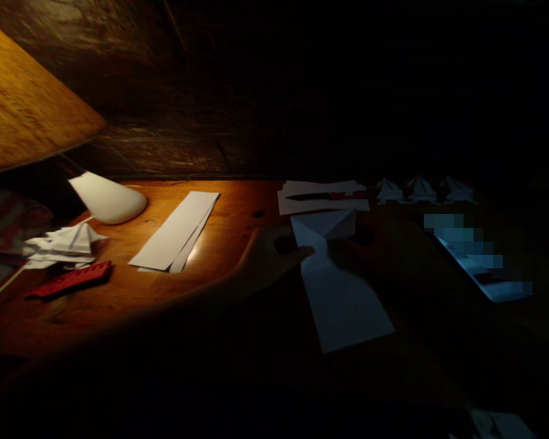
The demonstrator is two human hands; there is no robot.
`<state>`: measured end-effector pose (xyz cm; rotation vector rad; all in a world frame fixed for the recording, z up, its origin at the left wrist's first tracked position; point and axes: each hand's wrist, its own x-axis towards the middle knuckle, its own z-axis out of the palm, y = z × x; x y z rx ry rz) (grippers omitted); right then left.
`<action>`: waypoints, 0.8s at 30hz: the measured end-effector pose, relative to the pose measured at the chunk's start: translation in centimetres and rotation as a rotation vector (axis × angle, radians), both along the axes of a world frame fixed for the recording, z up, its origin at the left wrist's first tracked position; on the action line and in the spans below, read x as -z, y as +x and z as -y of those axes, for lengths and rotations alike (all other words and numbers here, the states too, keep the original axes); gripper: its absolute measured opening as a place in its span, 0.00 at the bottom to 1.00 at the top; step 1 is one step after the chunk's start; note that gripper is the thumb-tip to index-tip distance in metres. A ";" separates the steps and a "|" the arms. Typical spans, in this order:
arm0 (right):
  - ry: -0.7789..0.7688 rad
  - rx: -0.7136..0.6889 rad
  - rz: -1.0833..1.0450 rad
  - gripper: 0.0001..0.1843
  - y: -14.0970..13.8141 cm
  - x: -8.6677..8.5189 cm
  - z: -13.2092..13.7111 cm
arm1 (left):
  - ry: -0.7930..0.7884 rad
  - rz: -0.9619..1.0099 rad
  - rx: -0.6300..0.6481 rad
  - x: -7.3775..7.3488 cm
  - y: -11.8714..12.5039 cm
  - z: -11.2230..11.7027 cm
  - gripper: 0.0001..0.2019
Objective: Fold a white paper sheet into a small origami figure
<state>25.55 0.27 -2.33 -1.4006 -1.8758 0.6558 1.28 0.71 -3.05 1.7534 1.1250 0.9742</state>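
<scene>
A long sheet of paper (348,305) with diagonal creases crossing near its far end lies in front of me, tinted blue in the dim light. My left hand (269,259) grips its left edge, the thumb resting on the paper just below the crossing point. From the right, my right hand (363,247) holds the opposite edge, with a fingertip near the same creases. That hand is mostly lost in shadow, and the fingers of both are partly hidden.
Left stand a lamp with a white base (112,198), folded paper (66,244), a red object (71,279) and paper strips (178,231). Behind are a knife (327,196) on paper sheets (290,204) and three folded paper pieces (421,190). A lit phone (473,262) lies right.
</scene>
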 end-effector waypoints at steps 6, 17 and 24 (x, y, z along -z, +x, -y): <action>-0.032 0.012 0.058 0.17 -0.1 0.8 0.0 | 0.077 -0.120 0.006 0.7 -0.3 -0.2 0.13; -0.032 -0.106 -0.057 0.14 -0.3 0.5 0.2 | 0.055 -0.070 -0.019 0.5 -0.2 -0.3 0.11; -0.215 -0.249 -0.148 0.13 -0.5 -2.9 0.8 | -0.093 0.393 -0.149 0.1 0.2 -0.7 0.13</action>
